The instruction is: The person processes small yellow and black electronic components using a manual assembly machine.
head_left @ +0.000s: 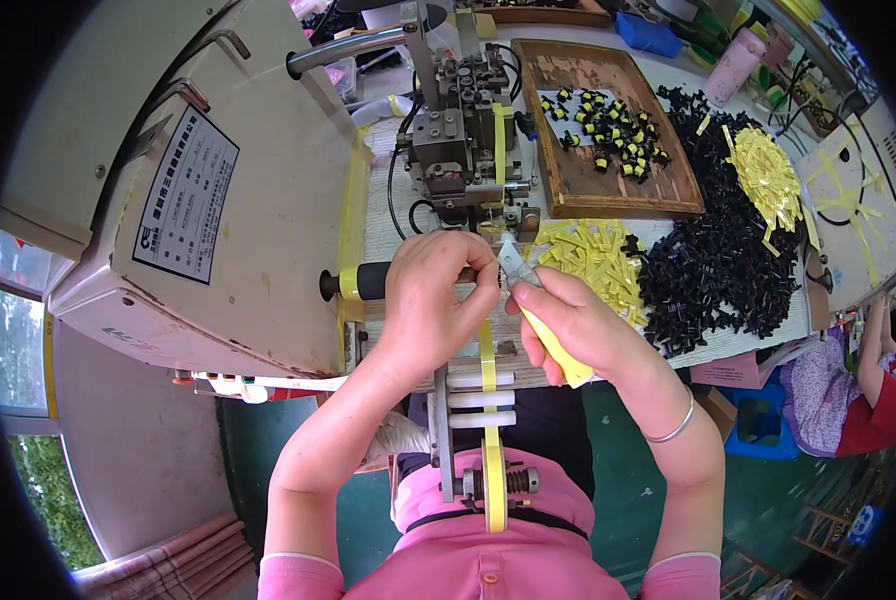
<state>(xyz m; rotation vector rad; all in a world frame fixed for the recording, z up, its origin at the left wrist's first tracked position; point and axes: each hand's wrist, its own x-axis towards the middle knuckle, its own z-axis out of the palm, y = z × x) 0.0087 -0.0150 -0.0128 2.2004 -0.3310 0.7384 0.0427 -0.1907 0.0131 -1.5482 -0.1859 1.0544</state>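
Note:
My left hand [433,295] is at the base of the metal press machine [448,140], thumb and forefinger pinched together. Whatever sits between those fingertips is too small or hidden to make out. In my right hand [578,315] is a yellow-handled knife [553,345], its flat metal end pointing up toward the machine and close to my left fingertips. A yellow tape strip [489,372] runs from a reel near my waist, over white rollers [481,400], and up beneath my hands. Just right of the knife lies a pile of short yellow strips [593,265].
A wooden tray [608,205] behind the strips holds several black parts wrapped in yellow [608,125]. Loose black parts [718,280] are heaped to the right, with more yellow strips [768,175] on top. A large beige machine housing [238,230] stands left. Another person [848,385] is at far right.

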